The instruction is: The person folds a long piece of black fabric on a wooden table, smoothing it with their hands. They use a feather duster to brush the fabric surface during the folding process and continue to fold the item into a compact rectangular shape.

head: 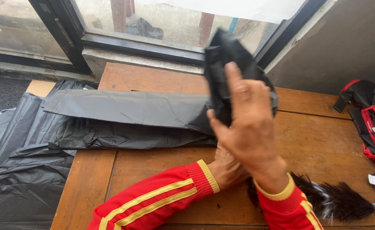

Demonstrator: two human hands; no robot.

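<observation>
Gripping black plastic bag point(230, 72), right hand point(249, 127).

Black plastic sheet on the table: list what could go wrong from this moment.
1. The black plastic sheet hangs off the wooden table's left edge; its weight might drag it onto the floor.
2. The right hand grips a bunched black end raised high; pulling could stretch or tear the thin film.
3. The left hand sits hidden beneath the right, near a dark feather duster that a sleeve could sweep off.

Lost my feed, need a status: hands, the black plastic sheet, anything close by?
Right hand raised, gripping bunched black plastic sheet. Left hand mostly hidden behind it, grip unclear. Black feather duster by right wrist on brown wooden table.
</observation>
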